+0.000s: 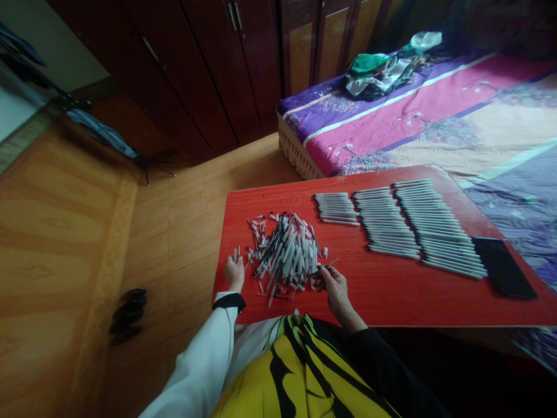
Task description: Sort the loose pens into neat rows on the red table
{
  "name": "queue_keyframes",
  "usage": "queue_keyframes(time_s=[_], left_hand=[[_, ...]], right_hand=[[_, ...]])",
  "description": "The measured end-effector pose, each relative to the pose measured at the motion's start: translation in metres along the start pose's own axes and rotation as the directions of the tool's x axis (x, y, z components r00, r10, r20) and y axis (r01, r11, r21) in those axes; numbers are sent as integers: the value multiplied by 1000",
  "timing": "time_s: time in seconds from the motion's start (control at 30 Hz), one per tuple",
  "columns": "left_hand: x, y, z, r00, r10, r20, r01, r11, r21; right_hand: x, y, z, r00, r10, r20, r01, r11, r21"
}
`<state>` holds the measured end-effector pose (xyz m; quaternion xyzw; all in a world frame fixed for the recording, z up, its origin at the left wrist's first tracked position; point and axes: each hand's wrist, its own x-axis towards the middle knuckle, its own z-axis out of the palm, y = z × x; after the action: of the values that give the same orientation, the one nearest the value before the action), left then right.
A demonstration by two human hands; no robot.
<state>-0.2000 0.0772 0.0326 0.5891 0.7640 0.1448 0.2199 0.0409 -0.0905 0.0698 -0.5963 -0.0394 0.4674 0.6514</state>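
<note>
A heap of loose pen parts [287, 249], with white barrels, dark sticks and small caps, lies on the red table [278, 200]. At its left edge my left hand [235, 274] is closed, and small pale pen parts [235, 253] stick up from the fingers. On the heap's right side my right hand [334, 287] pinches a thin pen part; a faint thin tip shows beyond the fingers, the rest is hidden. Farther right, pens lie side by side in three groups: a short group [337, 208], a middle group [387, 223] and a long group [439, 226].
A flat black object [505, 268] lies at the table's right end. Behind the table is a bed [383, 125] with a pile of clothes [378, 72]. Dark wardrobes [217, 75] line the back. Black footwear [129, 313] sits on the floor at left.
</note>
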Motion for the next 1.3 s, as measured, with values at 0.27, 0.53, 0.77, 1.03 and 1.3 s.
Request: queue_keyframes(time_s=[0.27, 0.53, 0.77, 1.03, 1.3], left_hand=[[19, -14, 21, 982, -10, 188, -10, 994, 108], [20, -23, 16, 981, 18, 194, -42, 992, 117], [19, -22, 13, 982, 38, 188, -61, 991, 120], [18, -21, 7, 982, 18, 189, -50, 985, 166], [20, -18, 5, 983, -45, 179, 0, 970, 242]], right_hand=[[3, 4, 3, 1000, 2, 25, -1, 1000, -21], [5, 9, 0, 1000, -9, 23, 10, 1000, -29], [5, 9, 1, 1000, -5, 30, 5, 1000, -20], [3, 5, 3, 999, -8, 34, 9, 999, -40], [2, 4, 3, 1000, -4, 31, 5, 999, -35]])
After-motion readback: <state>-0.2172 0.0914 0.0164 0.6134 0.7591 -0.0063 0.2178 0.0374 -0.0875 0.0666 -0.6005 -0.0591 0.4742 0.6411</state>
